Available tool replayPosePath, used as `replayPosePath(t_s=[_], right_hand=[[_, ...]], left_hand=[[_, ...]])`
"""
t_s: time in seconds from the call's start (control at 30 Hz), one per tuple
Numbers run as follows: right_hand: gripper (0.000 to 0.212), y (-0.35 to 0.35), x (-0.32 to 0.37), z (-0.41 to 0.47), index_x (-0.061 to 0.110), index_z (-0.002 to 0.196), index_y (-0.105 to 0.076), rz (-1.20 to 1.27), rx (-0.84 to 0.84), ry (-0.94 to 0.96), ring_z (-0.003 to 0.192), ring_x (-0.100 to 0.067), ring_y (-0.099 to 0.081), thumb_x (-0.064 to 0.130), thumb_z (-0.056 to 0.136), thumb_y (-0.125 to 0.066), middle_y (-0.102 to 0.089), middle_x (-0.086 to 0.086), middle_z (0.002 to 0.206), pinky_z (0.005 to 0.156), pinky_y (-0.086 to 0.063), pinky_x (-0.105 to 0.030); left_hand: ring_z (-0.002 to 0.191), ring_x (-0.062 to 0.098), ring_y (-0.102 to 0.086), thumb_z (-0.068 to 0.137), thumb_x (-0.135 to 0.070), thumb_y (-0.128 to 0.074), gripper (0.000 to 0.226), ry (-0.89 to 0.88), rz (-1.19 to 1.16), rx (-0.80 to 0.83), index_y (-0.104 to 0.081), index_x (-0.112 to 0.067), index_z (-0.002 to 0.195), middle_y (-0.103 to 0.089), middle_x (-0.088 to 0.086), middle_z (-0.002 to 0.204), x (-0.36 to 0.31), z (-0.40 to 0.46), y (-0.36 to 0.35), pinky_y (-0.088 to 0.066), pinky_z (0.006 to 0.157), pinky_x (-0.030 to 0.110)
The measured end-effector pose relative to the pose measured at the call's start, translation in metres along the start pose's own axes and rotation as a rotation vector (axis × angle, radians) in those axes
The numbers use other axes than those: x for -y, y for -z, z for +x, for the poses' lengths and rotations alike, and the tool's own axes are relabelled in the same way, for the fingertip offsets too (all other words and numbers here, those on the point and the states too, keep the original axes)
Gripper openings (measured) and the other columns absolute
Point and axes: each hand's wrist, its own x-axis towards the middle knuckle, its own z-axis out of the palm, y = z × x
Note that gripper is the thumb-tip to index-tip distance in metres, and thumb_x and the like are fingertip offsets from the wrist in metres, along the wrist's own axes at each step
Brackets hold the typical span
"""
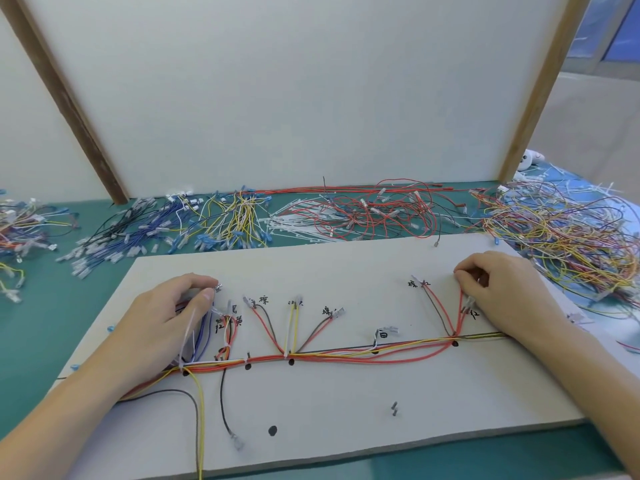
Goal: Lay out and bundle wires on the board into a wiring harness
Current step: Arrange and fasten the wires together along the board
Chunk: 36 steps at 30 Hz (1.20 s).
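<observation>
A white board (346,403) lies flat in front of me with handwritten labels and black dots. A trunk of red, yellow and black wires (346,353) runs across it, with branches fanning up to the labels. My left hand (162,320) pinches a small metal terminal (218,288) at the end of the blue and white wires of the left branch (202,334). My right hand (502,289) pinches the end of a red wire (460,306) at the right branch. A black wire (225,403) and yellow wires (200,427) hang off toward the front edge.
Behind the board on the green table lie piles of loose wires: blue and black (121,233), yellow (235,220), red (374,209), and a mixed heap (561,237) at right. White cable ties (294,223) lie between them. A white panel (294,91) stands upright at the back.
</observation>
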Motion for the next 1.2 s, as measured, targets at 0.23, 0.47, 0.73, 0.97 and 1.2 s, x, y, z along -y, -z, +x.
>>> replayPosePath(t_s=[0.23, 0.47, 0.73, 0.97, 1.2], right_hand=[[0.013, -0.009, 0.000, 0.002, 0.015, 0.086, -0.070, 0.002, -0.016, -0.040, 0.087, -0.024, -0.056, 0.004, 0.092, -0.066, -0.062, 0.001, 0.088, 0.078, -0.043, -0.036], [0.027, -0.013, 0.009, 0.005, 0.018, 0.078, -0.065, -0.026, -0.009, -0.154, 0.084, -0.027, -0.056, -0.008, 0.084, -0.061, -0.061, 0.000, 0.084, 0.071, -0.043, -0.036], [0.023, -0.019, 0.034, -0.001, 0.014, 0.083, -0.066, -0.049, 0.000, -0.190, 0.085, -0.027, -0.051, -0.008, 0.080, -0.063, -0.058, -0.002, 0.085, 0.069, -0.035, -0.034], [0.027, -0.033, 0.074, -0.007, 0.015, 0.090, -0.062, -0.038, 0.055, -0.158, 0.088, -0.024, -0.046, -0.004, 0.074, -0.071, -0.052, 0.002, 0.089, 0.071, -0.034, -0.035], [0.022, -0.042, 0.096, -0.008, 0.018, 0.089, -0.058, -0.015, 0.053, -0.116, 0.086, -0.024, -0.044, 0.000, 0.080, -0.070, -0.050, 0.002, 0.088, 0.071, -0.032, -0.035]], left_hand=[[0.098, -0.029, -0.054, 0.103, -0.018, -0.058, 0.019, -0.062, 0.061, -0.029, -0.069, -0.030, 0.112, -0.059, -0.033, 0.104, -0.004, -0.002, 0.003, -0.035, 0.078, -0.005], [0.111, 0.008, -0.059, 0.105, -0.012, -0.052, 0.026, -0.080, 0.165, 0.026, -0.068, -0.023, 0.122, -0.066, -0.012, 0.118, -0.004, -0.002, 0.004, -0.038, 0.091, 0.017], [0.111, 0.005, -0.058, 0.103, -0.012, -0.056, 0.025, -0.113, 0.194, 0.054, -0.066, -0.025, 0.122, -0.063, -0.013, 0.119, 0.009, -0.001, 0.018, -0.036, 0.092, 0.011], [0.113, -0.010, -0.055, 0.100, -0.012, -0.060, 0.025, -0.126, 0.236, 0.047, -0.067, -0.028, 0.119, -0.063, -0.019, 0.117, 0.035, -0.005, 0.053, -0.038, 0.093, 0.006], [0.112, -0.018, -0.056, 0.099, -0.016, -0.062, 0.035, -0.081, 0.219, 0.025, -0.065, -0.048, 0.112, -0.061, -0.034, 0.119, 0.065, -0.007, 0.072, -0.047, 0.089, 0.017]])
